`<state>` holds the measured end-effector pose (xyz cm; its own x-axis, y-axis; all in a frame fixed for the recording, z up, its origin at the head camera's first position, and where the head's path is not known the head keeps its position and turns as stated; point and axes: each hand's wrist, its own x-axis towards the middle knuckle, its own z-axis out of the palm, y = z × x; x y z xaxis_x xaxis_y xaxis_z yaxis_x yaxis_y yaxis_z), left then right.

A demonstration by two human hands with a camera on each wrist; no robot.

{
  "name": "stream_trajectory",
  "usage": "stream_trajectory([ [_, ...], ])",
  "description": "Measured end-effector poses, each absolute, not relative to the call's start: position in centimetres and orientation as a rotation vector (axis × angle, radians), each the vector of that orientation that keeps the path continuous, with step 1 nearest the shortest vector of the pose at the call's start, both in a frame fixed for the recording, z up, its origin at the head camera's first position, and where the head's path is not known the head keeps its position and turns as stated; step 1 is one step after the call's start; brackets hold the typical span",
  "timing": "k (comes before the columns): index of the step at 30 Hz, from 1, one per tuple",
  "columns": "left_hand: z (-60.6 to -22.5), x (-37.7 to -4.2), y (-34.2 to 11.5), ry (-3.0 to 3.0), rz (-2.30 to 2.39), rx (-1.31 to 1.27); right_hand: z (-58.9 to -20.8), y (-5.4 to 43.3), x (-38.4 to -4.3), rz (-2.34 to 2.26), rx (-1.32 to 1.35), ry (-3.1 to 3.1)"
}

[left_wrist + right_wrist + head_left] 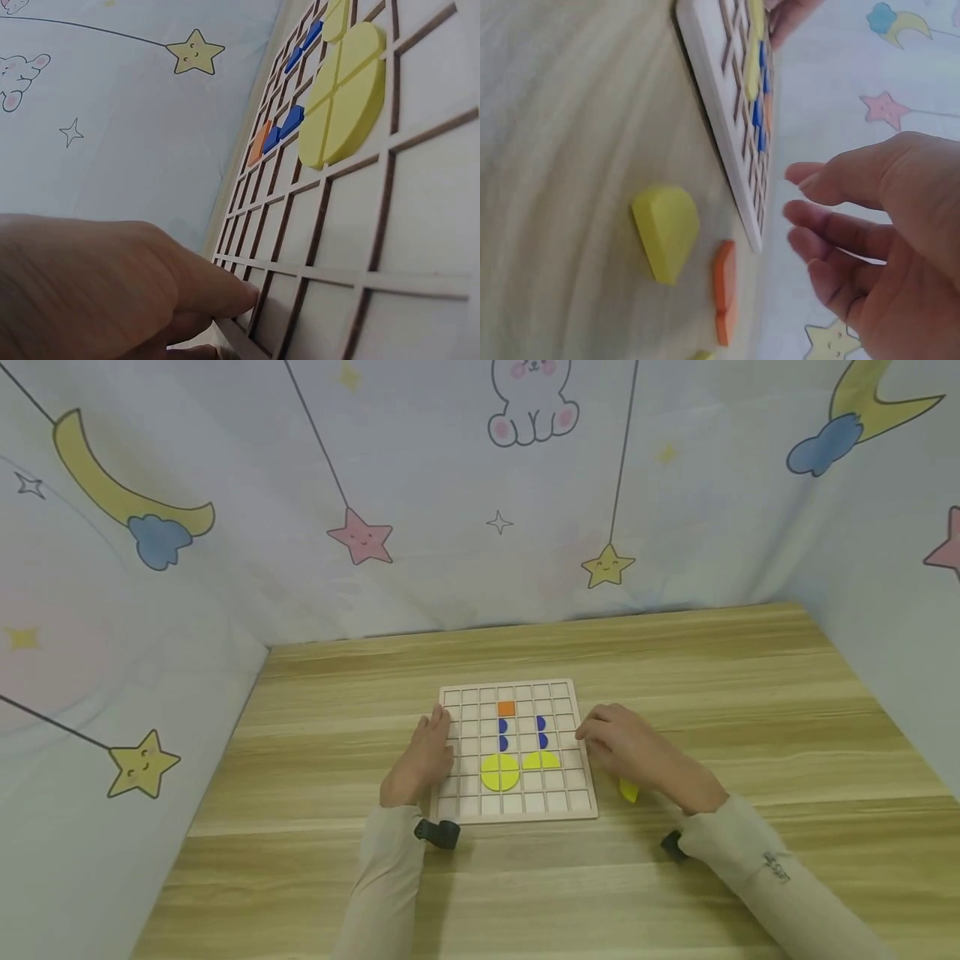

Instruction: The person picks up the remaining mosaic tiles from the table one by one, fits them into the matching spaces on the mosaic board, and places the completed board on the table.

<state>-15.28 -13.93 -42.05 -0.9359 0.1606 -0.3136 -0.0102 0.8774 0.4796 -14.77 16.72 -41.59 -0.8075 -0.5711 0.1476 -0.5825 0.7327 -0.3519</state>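
A pale wooden grid board (465, 810) lies on the table. On it sit an orange square (506, 708), several small blue half-round pieces (503, 726), a yellow circle (500, 772) of quarter pieces, and a yellow half circle (542, 761). My left hand (422, 760) holds the board's left edge, the thumb over the rim in the left wrist view. My right hand (626, 747) hovers by the board's right edge, fingers loosely bent, nothing visible between them. Below it, a loose yellow quarter piece (667, 232) and orange pieces (725, 292) lie on the table.
The wood-grain table (315, 710) extends around the board. Behind it hangs a white cloth (450, 460) printed with stars and moons. A sliver of another yellow piece (703, 355) shows at the bottom of the right wrist view.
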Motion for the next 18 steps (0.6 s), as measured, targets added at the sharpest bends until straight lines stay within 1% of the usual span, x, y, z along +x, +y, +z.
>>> stream_trajectory([
  [5, -42.0, -15.2, -13.9, 2.694, 0.706, 0.113, -40.9, 18.2, -14.3, 0.543, 0.871, -2.980],
  [9, -41.9, -15.2, -13.9, 2.685, 0.717, 0.103, -40.7, 19.1, -13.7, 0.485, 0.856, -2.995],
  [18, -41.9, -15.1, -14.1, 2.698, 0.723, 0.128, -41.5, 20.2, -12.3, 0.439, 0.823, -3.013],
])
